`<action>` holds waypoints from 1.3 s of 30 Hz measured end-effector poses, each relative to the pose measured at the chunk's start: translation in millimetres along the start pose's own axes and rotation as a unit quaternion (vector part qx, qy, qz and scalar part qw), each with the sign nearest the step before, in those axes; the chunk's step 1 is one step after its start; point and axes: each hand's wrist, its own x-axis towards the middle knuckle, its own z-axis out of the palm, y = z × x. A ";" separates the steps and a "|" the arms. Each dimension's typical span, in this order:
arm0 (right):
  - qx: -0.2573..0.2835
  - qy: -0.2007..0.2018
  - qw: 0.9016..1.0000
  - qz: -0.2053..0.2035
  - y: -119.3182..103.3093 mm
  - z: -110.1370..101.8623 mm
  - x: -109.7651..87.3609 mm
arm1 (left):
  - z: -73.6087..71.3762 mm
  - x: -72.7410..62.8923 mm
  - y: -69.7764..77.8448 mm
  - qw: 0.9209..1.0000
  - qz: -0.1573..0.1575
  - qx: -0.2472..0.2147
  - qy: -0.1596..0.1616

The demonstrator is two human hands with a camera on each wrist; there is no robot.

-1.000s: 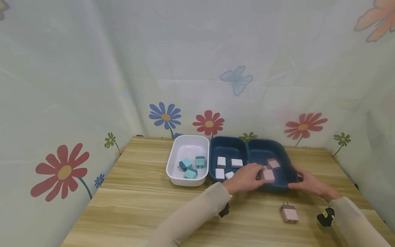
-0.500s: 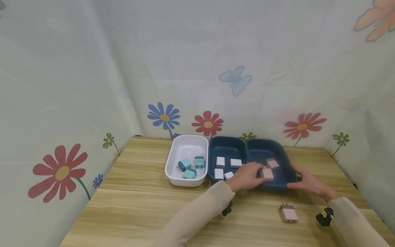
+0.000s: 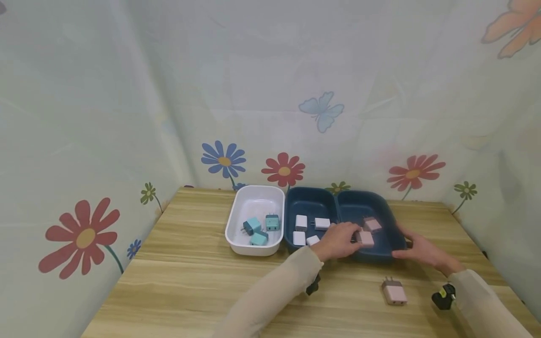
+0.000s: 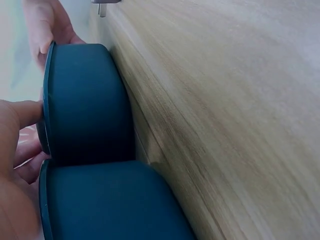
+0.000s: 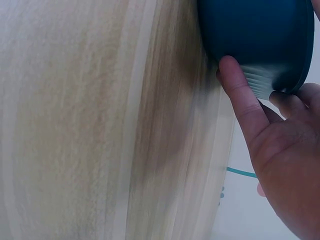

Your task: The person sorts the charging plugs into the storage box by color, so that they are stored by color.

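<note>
My left hand (image 3: 338,241) grips the front left part of the right-hand dark blue tray (image 3: 359,200). In the left wrist view its thumb (image 4: 27,112) presses on that tray's rim, and the other fingers reach into the gap beside the neighbouring blue tray (image 4: 105,200). My right hand (image 3: 422,251) holds the same tray's front right corner. The right wrist view shows the thumb (image 5: 240,90) against the outer wall, with bent fingers along the side. Two pink wall chargers lie inside: one charger (image 3: 365,239) near my left fingertips, another charger (image 3: 372,224) behind it.
A third pink charger (image 3: 395,292) lies on the wooden table (image 3: 177,281) before the tray. The middle blue tray (image 3: 310,199) contains several white chargers (image 3: 322,224). Left of it, a white tray (image 3: 253,199) contains teal chargers (image 3: 272,222). A flowered curtain (image 3: 253,94) hangs behind.
</note>
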 end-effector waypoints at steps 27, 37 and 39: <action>0.006 -0.006 1.000 0.010 -1.2 0.0 -0.1 | -14.2 -46.4 6.4 0.994 0.101 -0.009 -0.034; 0.004 -0.009 1.000 0.015 -2.9 -0.3 -0.1 | 0.7 -58.7 24.9 0.989 0.122 -0.024 -0.086; 0.002 -0.008 1.000 0.014 -2.3 -0.2 0.0 | 6.0 -59.7 27.4 0.988 0.124 -0.020 -0.094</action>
